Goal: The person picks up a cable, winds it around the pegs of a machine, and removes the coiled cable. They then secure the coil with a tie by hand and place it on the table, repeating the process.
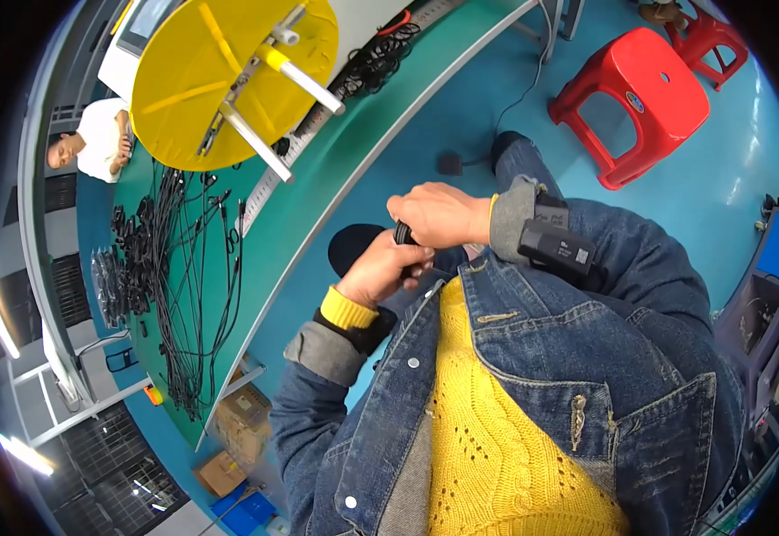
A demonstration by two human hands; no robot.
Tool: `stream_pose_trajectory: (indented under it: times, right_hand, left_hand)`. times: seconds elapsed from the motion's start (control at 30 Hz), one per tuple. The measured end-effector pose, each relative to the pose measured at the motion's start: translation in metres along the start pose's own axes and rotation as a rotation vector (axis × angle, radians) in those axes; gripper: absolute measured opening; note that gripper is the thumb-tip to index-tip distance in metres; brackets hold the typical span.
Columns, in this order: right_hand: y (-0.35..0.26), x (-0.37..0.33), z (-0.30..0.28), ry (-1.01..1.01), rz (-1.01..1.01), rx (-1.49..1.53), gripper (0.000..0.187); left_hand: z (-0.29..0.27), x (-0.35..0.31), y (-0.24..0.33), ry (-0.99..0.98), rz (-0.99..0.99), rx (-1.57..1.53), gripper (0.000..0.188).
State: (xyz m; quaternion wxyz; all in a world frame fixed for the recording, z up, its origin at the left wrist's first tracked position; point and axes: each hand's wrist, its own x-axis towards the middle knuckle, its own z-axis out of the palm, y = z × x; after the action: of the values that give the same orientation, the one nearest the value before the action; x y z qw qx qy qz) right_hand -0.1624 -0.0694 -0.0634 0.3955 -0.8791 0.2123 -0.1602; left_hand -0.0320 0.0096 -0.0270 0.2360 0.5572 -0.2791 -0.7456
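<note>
Both hands, left hand [382,268] and right hand [438,214], pinch one black cable coil [403,234]; two red stools [640,98] stand nearby.

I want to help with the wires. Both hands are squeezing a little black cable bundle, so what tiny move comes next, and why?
Probably lay the small black coiled cable bundle on the green workbench, beside the loose black cables. Left hand and right hand both grip it near the chest, away from the bench.
</note>
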Motion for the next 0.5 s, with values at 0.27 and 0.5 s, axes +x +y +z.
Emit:
stream_pose_trajectory:
  times: [0.27, 0.5]
  right_hand:
    - [-0.003, -0.002, 0.007, 0.043, 0.042, -0.040, 0.013]
    - [0.004, -0.003, -0.008, -0.121, -0.095, -0.053, 0.023]
  left_hand:
    - [-0.007, 0.012, -0.028, 0.101, 0.063, -0.139, 0.006]
    - [-0.003, 0.013, -0.027, 0.167, 0.096, 0.070, 0.005]
